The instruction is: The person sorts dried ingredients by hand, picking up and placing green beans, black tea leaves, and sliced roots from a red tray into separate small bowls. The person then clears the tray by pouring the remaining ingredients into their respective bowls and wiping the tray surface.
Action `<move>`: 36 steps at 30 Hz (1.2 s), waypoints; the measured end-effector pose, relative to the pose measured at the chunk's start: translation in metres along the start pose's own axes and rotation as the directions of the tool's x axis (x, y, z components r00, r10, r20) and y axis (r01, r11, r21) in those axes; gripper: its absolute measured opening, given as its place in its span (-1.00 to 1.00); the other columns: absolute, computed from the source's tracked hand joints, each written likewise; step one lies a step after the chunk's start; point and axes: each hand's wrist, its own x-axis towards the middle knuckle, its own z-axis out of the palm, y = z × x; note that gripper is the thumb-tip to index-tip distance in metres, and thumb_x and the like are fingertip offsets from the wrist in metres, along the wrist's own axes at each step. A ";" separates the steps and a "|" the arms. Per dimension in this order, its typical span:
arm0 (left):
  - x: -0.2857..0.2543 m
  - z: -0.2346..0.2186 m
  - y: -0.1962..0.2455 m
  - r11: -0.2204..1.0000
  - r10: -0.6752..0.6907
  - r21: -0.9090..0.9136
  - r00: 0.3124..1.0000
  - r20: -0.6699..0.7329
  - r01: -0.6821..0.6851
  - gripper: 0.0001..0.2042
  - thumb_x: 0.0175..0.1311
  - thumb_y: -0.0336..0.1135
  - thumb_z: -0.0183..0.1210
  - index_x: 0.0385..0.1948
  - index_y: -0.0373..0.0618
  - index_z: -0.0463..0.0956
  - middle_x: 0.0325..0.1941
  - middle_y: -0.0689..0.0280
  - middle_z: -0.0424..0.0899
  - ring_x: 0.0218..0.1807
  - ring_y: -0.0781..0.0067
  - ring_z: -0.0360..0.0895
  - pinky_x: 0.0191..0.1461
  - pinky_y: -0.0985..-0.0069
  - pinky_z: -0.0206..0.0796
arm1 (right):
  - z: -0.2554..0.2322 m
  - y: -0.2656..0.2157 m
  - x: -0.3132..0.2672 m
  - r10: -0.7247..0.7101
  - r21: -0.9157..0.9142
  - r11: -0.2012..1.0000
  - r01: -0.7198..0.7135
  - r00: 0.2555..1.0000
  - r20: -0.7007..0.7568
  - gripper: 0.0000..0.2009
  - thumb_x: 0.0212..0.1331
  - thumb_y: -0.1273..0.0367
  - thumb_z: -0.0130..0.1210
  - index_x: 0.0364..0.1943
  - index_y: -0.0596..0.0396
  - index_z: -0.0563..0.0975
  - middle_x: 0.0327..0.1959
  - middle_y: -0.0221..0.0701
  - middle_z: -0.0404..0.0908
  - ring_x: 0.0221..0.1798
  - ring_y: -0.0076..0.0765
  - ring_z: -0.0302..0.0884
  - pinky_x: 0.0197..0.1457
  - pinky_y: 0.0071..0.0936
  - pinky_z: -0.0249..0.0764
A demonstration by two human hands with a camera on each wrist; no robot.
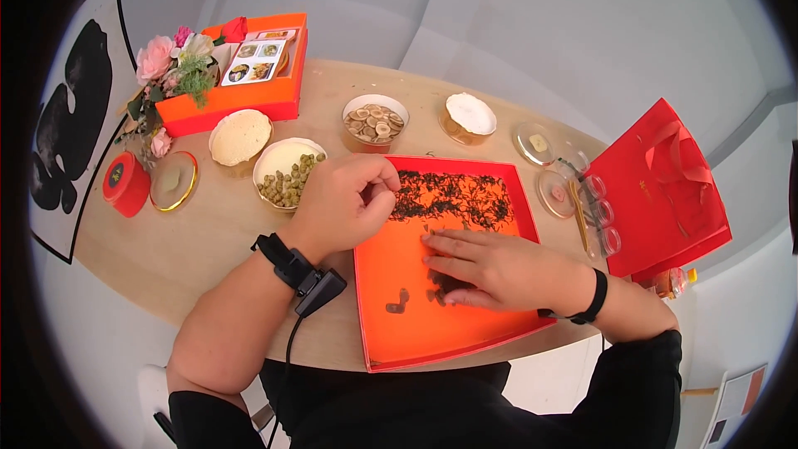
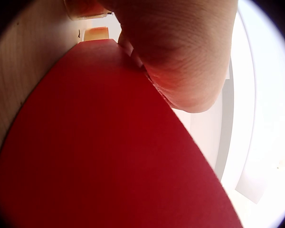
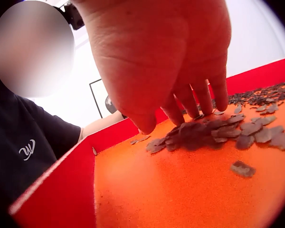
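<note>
A shallow red box (image 1: 449, 341) with an orange floor lies in front of me. A band of dark, thin dried leaves (image 1: 457, 199) crosses its far part. My right hand (image 1: 499, 270) reaches in palm down, fingers extended and fingertips at a heap of thin brown dried slices (image 3: 194, 135). A few slices (image 1: 397, 303) lie apart from the heap, to the left. My left hand (image 1: 345, 199) is at the box's left wall (image 2: 99, 133), fingers curled and fingertips beside the dark leaves. I cannot tell whether it holds anything.
Behind the box stand a bowl of round slices (image 1: 374, 123) and a tub of white stuff (image 1: 470, 114). Leftward are a bowl of green buds (image 1: 289, 175), a yellowish-topped tub (image 1: 240, 137) and an orange box with flowers (image 1: 233, 104). Small glass dishes (image 1: 555, 194) and a red bag (image 1: 661, 199) stand right.
</note>
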 end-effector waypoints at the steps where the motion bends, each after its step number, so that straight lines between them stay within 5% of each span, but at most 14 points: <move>1: 0.000 -0.001 0.000 1.000 0.016 0.000 1.000 0.008 -0.016 -0.93 0.36 -0.53 0.30 -0.22 -0.21 0.75 -0.46 0.34 0.72 -0.46 0.47 0.66 -0.31 0.42 0.52 | -0.001 -0.004 -0.005 0.014 0.002 1.000 -0.014 1.000 0.018 -0.38 0.74 0.01 0.30 0.57 0.21 0.64 0.76 0.01 0.55 0.77 0.18 0.55 0.77 0.00 0.59; 2: 0.000 0.000 0.000 0.999 0.034 -0.001 0.999 0.016 -0.034 -0.89 0.39 -0.56 0.25 -0.19 -0.24 0.76 -0.43 0.38 0.71 -0.46 0.65 0.61 -0.32 0.53 0.48 | -0.004 -0.009 -0.009 0.016 0.002 1.000 -0.016 1.000 0.024 -0.38 0.74 0.01 0.30 0.57 0.21 0.64 0.76 0.01 0.55 0.77 0.18 0.55 0.77 0.00 0.59; 13: -0.001 0.000 -0.002 1.000 0.007 -0.006 1.000 0.030 -0.007 -0.89 0.40 -0.58 0.24 -0.20 -0.25 0.75 -0.40 0.35 0.73 -0.46 0.66 0.60 -0.34 0.54 0.45 | -0.016 0.000 -0.032 0.235 0.142 0.963 -0.229 0.972 -0.026 -0.42 0.73 0.09 0.31 0.55 0.25 0.61 0.61 0.00 0.70 0.57 0.18 0.73 0.55 -0.03 0.75; 17: 0.000 0.001 -0.001 1.000 0.021 -0.003 1.000 0.018 -0.021 -0.89 0.40 -0.58 0.23 -0.20 -0.25 0.75 -0.40 0.34 0.74 -0.47 0.63 0.61 -0.34 0.53 0.46 | -0.016 -0.002 -0.035 0.183 0.136 0.974 -0.183 0.983 0.014 -0.43 0.75 0.09 0.30 0.54 0.26 0.61 0.58 0.01 0.71 0.54 0.20 0.75 0.54 0.01 0.75; 20: 0.000 0.001 -0.002 1.000 0.027 0.000 0.999 0.022 -0.027 -0.89 0.41 -0.58 0.23 -0.20 -0.25 0.75 -0.40 0.34 0.75 -0.47 0.61 0.62 -0.34 0.51 0.46 | -0.018 -0.005 -0.026 0.170 0.201 0.966 -0.161 0.985 -0.028 -0.43 0.75 0.08 0.29 0.54 0.28 0.61 0.53 0.01 0.74 0.54 0.19 0.74 0.57 0.01 0.73; 23: 0.000 0.001 0.000 1.000 0.020 0.004 1.000 0.018 -0.021 -0.89 0.41 -0.58 0.23 -0.20 -0.25 0.75 -0.40 0.34 0.75 -0.46 0.61 0.63 -0.33 0.51 0.47 | -0.011 0.000 -0.016 0.092 0.068 0.994 -0.082 0.983 -0.156 -0.43 0.74 0.09 0.30 0.52 0.30 0.62 0.50 0.01 0.77 0.54 0.17 0.74 0.59 0.00 0.71; 32: -0.001 -0.001 0.001 1.000 -0.003 -0.004 0.999 0.043 0.003 -0.89 0.41 -0.58 0.23 -0.19 -0.24 0.75 -0.39 0.34 0.76 -0.43 0.64 0.63 -0.30 0.53 0.47 | -0.021 -0.007 -0.004 0.175 0.200 0.963 -0.181 0.983 0.048 -0.40 0.74 0.07 0.29 0.53 0.33 0.61 0.64 0.09 0.63 0.66 0.20 0.64 0.68 0.00 0.65; 34: 0.000 0.000 0.000 1.000 0.003 -0.012 0.999 0.045 -0.003 -0.88 0.41 -0.58 0.23 -0.19 -0.24 0.75 -0.40 0.34 0.76 -0.43 0.64 0.62 -0.31 0.53 0.47 | -0.010 0.002 0.003 0.038 0.063 0.998 -0.030 0.991 -0.127 -0.41 0.73 0.09 0.31 0.53 0.31 0.61 0.63 0.05 0.65 0.63 0.17 0.66 0.62 0.00 0.69; 36: 0.000 0.000 0.000 1.000 0.008 -0.017 0.999 0.037 -0.007 -0.88 0.41 -0.58 0.23 -0.18 -0.24 0.75 -0.40 0.34 0.75 -0.43 0.64 0.62 -0.31 0.53 0.47 | -0.001 0.006 0.004 0.041 0.063 0.997 -0.034 0.992 -0.122 -0.41 0.72 0.09 0.31 0.54 0.30 0.61 0.62 0.04 0.66 0.61 0.17 0.67 0.61 0.00 0.69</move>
